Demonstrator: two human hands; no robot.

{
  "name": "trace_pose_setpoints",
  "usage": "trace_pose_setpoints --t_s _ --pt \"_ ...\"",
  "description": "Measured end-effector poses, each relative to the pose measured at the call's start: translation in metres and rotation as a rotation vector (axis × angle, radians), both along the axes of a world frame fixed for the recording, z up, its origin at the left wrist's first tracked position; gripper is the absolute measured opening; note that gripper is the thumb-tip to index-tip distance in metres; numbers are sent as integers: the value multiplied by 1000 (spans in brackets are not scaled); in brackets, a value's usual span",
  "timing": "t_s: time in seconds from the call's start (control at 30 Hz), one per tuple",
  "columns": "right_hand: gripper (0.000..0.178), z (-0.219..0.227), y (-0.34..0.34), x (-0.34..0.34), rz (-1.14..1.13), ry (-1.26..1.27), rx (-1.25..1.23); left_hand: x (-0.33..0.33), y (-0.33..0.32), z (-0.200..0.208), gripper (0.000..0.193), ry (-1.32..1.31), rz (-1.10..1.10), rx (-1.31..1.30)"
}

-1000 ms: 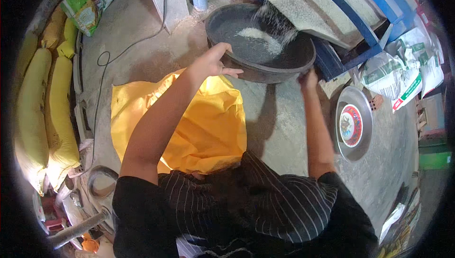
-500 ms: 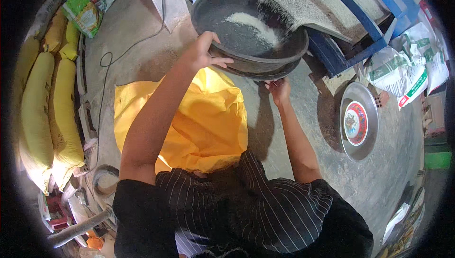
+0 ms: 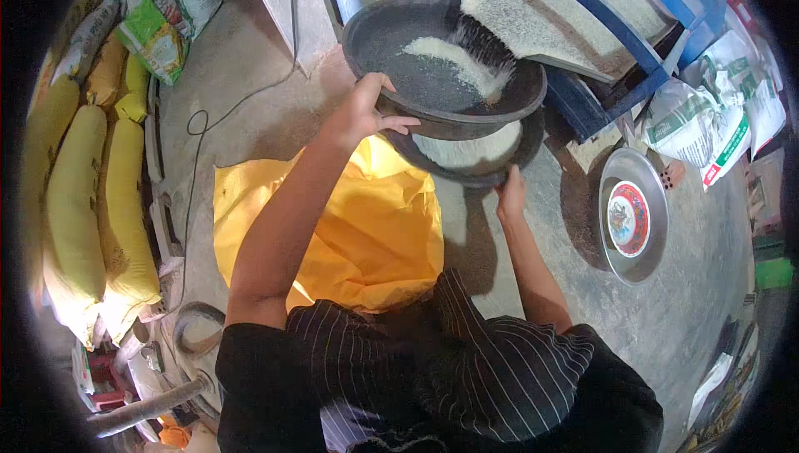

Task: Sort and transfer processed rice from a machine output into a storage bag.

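Bare grey concrete floor (image 3: 250, 87) spreads under me, with a black cable looping across it at ten o'clock. At twelve o'clock a blue-framed sloping chute (image 3: 574, 12) pours white rice grains (image 3: 454, 58) into a round dark metal basin (image 3: 441, 66), where they lie in a thin streak across the bottom. My left hand (image 3: 366, 112) grips that basin's near rim, thumb over the edge and fingers curled beneath it. Just below sits a second dark round basin (image 3: 470, 153), holding a fuller heap of rice; the upper basin overlaps it and hides most of it. My right hand (image 3: 509, 195) presses against this lower basin's near rim at one o'clock; I cannot tell whether the fingers close around it. Beneath my left forearm an open yellow woven plastic sack (image 3: 366, 228) lies on the floor. At three o'clock a shallow round metal tray (image 3: 632, 220) carries a red-and-white disc. Stuffed yellow sacks (image 3: 75, 195) line the wall at nine o'clock, and printed white-and-green bags (image 3: 707, 128) lie crumpled at two o'clock.
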State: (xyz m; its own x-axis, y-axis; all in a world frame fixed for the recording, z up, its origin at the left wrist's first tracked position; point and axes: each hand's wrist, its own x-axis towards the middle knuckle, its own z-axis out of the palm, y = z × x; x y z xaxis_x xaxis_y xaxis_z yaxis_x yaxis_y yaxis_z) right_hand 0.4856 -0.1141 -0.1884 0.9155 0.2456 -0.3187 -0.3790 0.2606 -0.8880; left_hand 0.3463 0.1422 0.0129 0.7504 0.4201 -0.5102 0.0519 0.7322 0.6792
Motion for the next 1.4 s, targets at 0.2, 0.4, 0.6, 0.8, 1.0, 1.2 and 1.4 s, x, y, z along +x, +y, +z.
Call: trace_pose_setpoints --t_s 0.2,0.4,0.6,0.8,1.0,1.2,1.4 --pt "26 25 -105 -31 58 -43 -180 2 -6 18 57 51 -4 70" --pt "24 21 -227 -61 197 52 -327 5 -6 -13 54 41 38 58" --pt "21 50 -284 -81 -185 122 -472 40 -27 -59 54 67 89 -32" --pt "23 29 -301 -72 -212 25 -530 47 -33 -167 67 29 181 -126" --pt "45 29 -316 -51 234 -204 -889 52 -53 -198 63 24 282 -9" --pt "79 61 -273 -38 349 -396 -882 23 -117 -172 80 341 60 588" --pt "83 66 -308 -10 478 -312 -813 -5 -196 -186 48 109 65 1118"
